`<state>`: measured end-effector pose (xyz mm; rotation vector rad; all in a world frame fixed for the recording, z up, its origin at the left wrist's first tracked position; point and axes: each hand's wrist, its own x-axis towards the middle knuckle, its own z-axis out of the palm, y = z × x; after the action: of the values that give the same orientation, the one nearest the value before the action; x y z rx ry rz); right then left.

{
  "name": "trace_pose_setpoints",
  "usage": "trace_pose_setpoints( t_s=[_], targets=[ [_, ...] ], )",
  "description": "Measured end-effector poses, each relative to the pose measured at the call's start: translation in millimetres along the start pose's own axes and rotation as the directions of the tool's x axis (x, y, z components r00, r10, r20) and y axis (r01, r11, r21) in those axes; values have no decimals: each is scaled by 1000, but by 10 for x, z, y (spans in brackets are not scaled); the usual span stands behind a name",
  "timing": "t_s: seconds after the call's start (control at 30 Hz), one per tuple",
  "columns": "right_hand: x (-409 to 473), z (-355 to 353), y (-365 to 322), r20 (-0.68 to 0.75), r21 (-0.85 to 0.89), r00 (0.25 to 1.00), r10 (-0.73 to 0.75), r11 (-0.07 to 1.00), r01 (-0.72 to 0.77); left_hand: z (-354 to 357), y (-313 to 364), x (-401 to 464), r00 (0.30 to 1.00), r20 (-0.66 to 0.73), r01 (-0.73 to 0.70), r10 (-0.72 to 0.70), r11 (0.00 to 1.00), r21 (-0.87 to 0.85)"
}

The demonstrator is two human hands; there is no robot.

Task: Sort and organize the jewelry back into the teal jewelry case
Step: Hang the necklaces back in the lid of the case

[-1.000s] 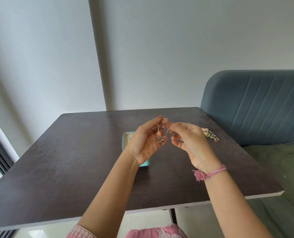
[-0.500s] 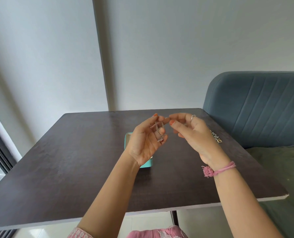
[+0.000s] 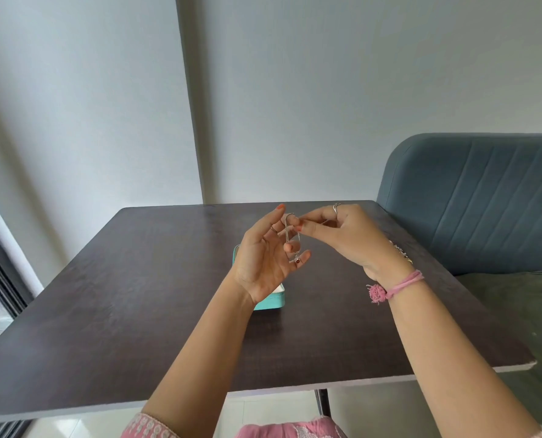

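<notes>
Necklace chain [image 3: 292, 235] — thin and silver — hangs in a long narrow loop from the left hand [image 3: 264, 257], draped over a raised fingertip and running down across the fingers, with a small red-stoned pendant [image 3: 297, 261] dangling at the bottom near the thumb. That hand is held palm-up above the table, fingers spread and only lightly bent, the chain looped around them rather than clenched. The right hand [image 3: 348, 238] meets it from the right side, thumb and forefinger pinching the upper end of the chain right beside the left fingertips; its other fingers are curled in. A ring sits on a finger of each hand, and a pink thread bracelet [image 3: 396, 284] with a tassel circles the right wrist.

Under the left hand and wrist lies the teal jewelry case [image 3: 271, 303] on the dark table [image 3: 136, 295], mostly hidden — only its near corner and a sliver of pale lining show. More jewelry [image 3: 402, 252] lies on the table behind the right wrist, too covered to make out. A blue upholstered seat [image 3: 472, 197] stands at the table's right edge.
</notes>
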<state>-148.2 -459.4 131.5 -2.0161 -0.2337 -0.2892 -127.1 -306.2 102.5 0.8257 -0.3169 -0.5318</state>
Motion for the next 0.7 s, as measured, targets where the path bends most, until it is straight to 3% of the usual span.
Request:
trace_pose_setpoints(
  t_s=[0.3, 0.5, 0.7],
  targets=[
    [168, 242, -47, -117, 90, 993, 13, 996, -2, -183, 52, 52, 997, -74, -35, 34, 999, -10],
    [242, 442, -14, -157, 259, 986, 53, 966, -11, -266, 123, 49, 986, -132, -97, 97, 995, 12],
    [287, 514, 49, -47, 150, 996, 80, 986, -72, -347, 181, 34, 979, -166, -107, 118, 991, 75]
  ],
)
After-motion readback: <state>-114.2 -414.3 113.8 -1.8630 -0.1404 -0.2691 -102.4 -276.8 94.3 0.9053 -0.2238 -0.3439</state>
